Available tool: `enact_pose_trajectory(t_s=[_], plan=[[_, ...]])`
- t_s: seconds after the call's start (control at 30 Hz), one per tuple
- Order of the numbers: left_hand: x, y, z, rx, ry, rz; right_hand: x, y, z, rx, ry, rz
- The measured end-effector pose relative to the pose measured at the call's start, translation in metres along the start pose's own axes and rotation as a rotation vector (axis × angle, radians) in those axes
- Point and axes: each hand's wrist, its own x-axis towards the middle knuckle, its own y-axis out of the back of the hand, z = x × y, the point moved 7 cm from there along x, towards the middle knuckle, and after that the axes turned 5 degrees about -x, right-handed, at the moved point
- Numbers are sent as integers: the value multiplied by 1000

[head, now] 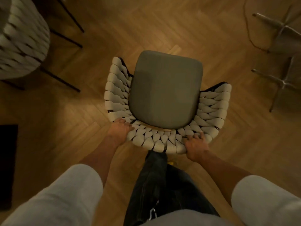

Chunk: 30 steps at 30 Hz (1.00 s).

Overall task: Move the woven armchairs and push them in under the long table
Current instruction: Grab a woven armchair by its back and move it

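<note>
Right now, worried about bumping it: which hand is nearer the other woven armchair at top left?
Left. The left hand grips the backrest on the side toward the other armchair; the right hand grips the far side.

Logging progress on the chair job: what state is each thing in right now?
Woven armchair: upright, held by its backrest, no table over it.
Seat cushion: in place, unoccupied.
Left hand: grips the backrest rim.
Right hand: grips the backrest rim.
Second woven armchair: upright at left, untouched, blurred.
</note>
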Motion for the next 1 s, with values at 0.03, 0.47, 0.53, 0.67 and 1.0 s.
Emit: enact_pose_trajectory(t_s=[0.03,0.47,0.53,0.67,1.0], plan=[[-3,-2,-7,-26,21,-3,6,8,-2,-21,21,2],[-36,-36,-35,-265,250,-31,58,85,-10,-283,215,86],[-43,-41,-32,-315,292,-26,65,95,-11,-311,236,110],[-57,-56,-26,-428,384,-26,76,117,-15,-404,318,154],[-88,-98,23,-675,622,-33,97,146,-40,-658,529,189]])
